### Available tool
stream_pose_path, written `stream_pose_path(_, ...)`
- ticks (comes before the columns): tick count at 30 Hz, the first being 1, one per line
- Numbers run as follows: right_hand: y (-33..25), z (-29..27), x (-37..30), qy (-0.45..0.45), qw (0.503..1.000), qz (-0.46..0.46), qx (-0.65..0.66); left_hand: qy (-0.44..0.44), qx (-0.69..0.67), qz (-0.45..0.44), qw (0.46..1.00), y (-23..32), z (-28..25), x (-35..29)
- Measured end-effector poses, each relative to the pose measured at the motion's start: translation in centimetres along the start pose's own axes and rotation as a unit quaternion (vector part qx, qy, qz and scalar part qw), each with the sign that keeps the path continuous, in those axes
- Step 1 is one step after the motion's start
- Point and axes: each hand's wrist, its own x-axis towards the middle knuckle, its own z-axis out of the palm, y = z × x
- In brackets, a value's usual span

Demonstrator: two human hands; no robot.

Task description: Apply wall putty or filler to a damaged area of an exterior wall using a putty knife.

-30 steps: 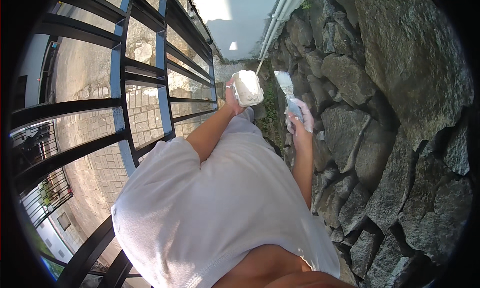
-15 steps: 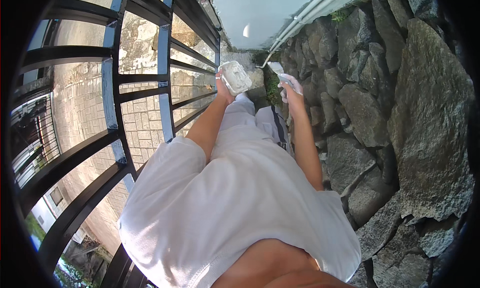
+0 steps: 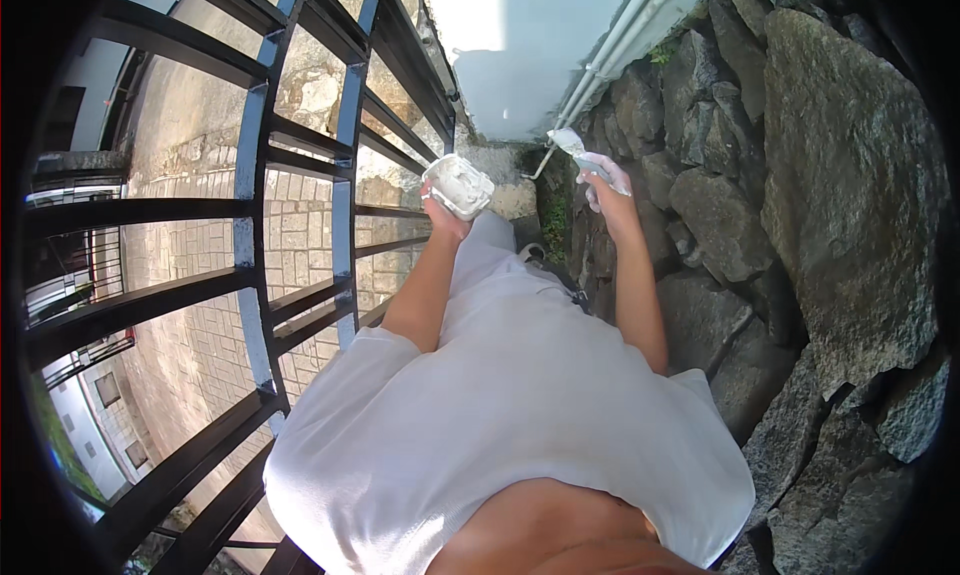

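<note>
A small rectangular white tub (image 3: 462,183), smeared with white putty inside and along its rim, rests in my left hand (image 3: 440,215). My left fingers wrap round its side and underside, and the tub tilts up toward me. To the right, my right hand (image 3: 608,187) is closed round the handle of a putty knife (image 3: 566,141). White putty coats the knife's blade, which points up and left toward the wall. My right fingers and thumb carry white smears too. Tub and knife are apart, at about the same height.
A black metal fence (image 3: 255,205) runs close along my left, with a paved lane (image 3: 200,265) beyond. A rough stone wall (image 3: 720,220) rises on my right. Ahead stands a pale painted wall (image 3: 530,65) with white pipes (image 3: 610,50) down its side.
The whole view has shifted, and the pale wall reaches lower in it. My right hand has moved right, farther from the tub, and both hands still hold their things.
</note>
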Motion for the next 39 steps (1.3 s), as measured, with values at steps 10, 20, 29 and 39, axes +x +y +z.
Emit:
stream_pose_path(10,6.2,1.9,-8.0,0.029,0.988,0.041,0.148,-0.011,0.045,-0.103,0.994,-3.3,-0.1,0.5)
stream_pose_path(20,8.6,1.5,-7.2,0.044,0.979,0.132,0.148,-0.023,-0.005,-0.149,0.989,-3.4,-3.8,0.6)
stream_pose_path(29,8.9,-0.6,-1.2,0.059,0.995,0.082,-0.015,0.048,0.018,-0.179,0.982,-6.4,-11.0,3.9)
stream_pose_path(39,23.9,-2.6,16.5,0.116,0.991,-0.066,0.014,0.005,0.038,-0.188,0.981,-10.8,-16.8,20.7)
